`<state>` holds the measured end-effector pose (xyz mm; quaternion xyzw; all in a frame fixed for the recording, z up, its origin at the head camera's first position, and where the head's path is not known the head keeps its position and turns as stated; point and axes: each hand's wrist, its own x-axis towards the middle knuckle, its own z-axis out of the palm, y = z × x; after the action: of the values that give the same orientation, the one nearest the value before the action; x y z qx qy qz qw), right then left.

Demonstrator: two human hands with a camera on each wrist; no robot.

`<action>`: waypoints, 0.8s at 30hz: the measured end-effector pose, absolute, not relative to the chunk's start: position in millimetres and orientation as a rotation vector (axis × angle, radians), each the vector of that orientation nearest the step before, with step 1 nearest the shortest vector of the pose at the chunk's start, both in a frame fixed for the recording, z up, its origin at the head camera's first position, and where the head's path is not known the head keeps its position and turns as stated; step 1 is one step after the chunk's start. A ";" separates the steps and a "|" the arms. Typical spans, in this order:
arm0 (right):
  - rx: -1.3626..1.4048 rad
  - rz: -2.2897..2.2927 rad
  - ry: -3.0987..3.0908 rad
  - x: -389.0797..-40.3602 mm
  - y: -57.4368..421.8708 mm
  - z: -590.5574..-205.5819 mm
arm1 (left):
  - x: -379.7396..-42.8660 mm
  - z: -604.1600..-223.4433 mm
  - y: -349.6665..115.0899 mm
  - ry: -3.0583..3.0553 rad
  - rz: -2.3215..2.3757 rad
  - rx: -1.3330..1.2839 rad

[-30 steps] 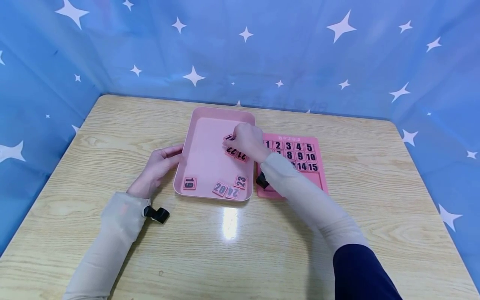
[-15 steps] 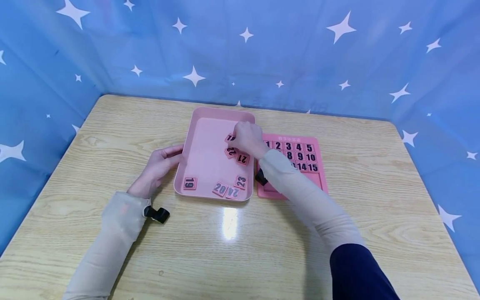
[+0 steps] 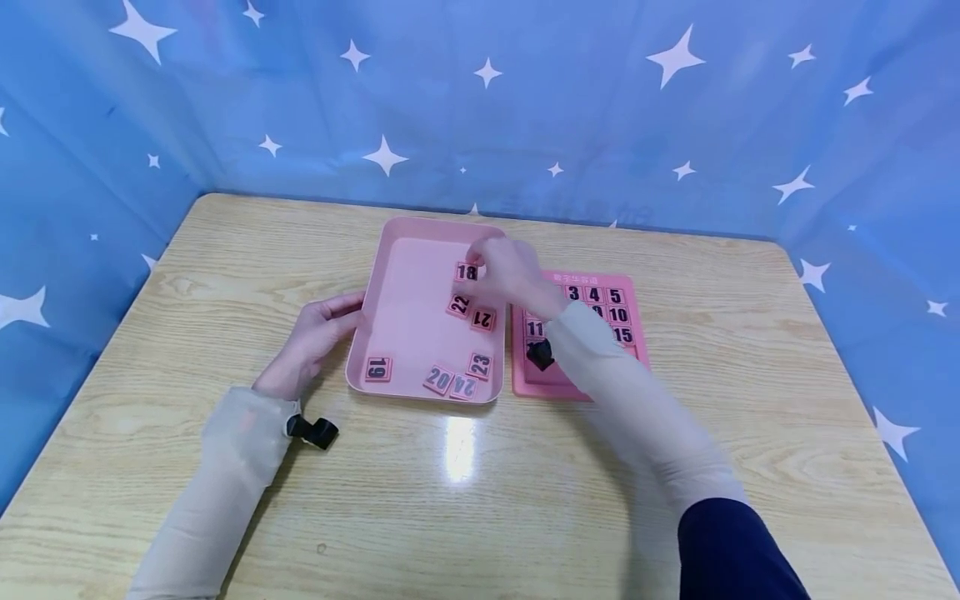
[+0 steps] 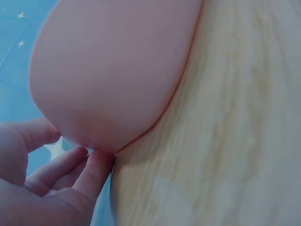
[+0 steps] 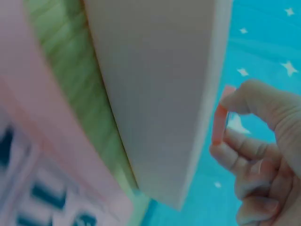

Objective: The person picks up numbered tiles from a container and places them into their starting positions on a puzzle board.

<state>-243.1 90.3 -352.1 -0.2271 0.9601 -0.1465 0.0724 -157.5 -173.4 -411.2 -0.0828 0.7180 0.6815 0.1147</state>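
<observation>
My right hand (image 3: 512, 271) is over the right side of the pink tray (image 3: 408, 292), pinching number tile 18 (image 3: 467, 272) between thumb and fingers. In the right wrist view the tile (image 5: 219, 125) shows edge-on beyond the tray wall (image 5: 160, 94). Just below the hand in the tray lie tile 22 (image 3: 459, 305) and tile 21 (image 3: 483, 318). My left hand (image 3: 315, 333) rests its extended fingers against the tray's left outer wall; the left wrist view shows its fingertips (image 4: 101, 162) at the wall's lower edge.
Right of the tray lies a pink number board (image 3: 551, 387), partly covered by my right forearm. Tile 19 (image 3: 378, 369) sits in the tray's near left corner; tiles 20 (image 3: 438, 379), 24 (image 3: 463, 387) and 23 (image 3: 479, 365) lie near right. A starred blue curtain (image 3: 420, 100) stands behind.
My right hand has drawn back slightly to the right, and tile 18 now shows upright between its fingers. Tiles 22 and 21 have shifted and turned. The left hand has stayed put.
</observation>
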 end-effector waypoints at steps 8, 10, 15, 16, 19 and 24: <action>-0.893 -0.464 2.885 -219.6 134.7 -336.1 | -158.0 -412.4 -173.0 2.136 1.966 -0.251; -0.913 -0.454 2.904 -212.2 148.2 -335.5 | -157.3 -411.7 -172.6 2.144 1.964 -0.246; -0.961 -0.508 2.918 -194.1 180.6 -339.1 | -156.7 -410.0 -171.5 2.142 1.969 -0.228; -0.962 -0.534 2.912 -190.6 186.5 -340.6 | -156.7 -409.8 -171.4 2.140 1.970 -0.227; -0.970 -0.582 2.923 -181.2 204.5 -347.6 | -156.7 -409.4 -171.2 2.135 1.965 -0.232; -0.945 -0.508 2.985 -165.5 229.5 -360.5 | -155.3 -408.7 -170.9 2.136 1.946 -0.250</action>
<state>-165.5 229.5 -360.5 -0.2978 0.9410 -0.1601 -0.0153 -155.3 -170.9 -408.7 -0.0855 0.7311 0.6661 0.1202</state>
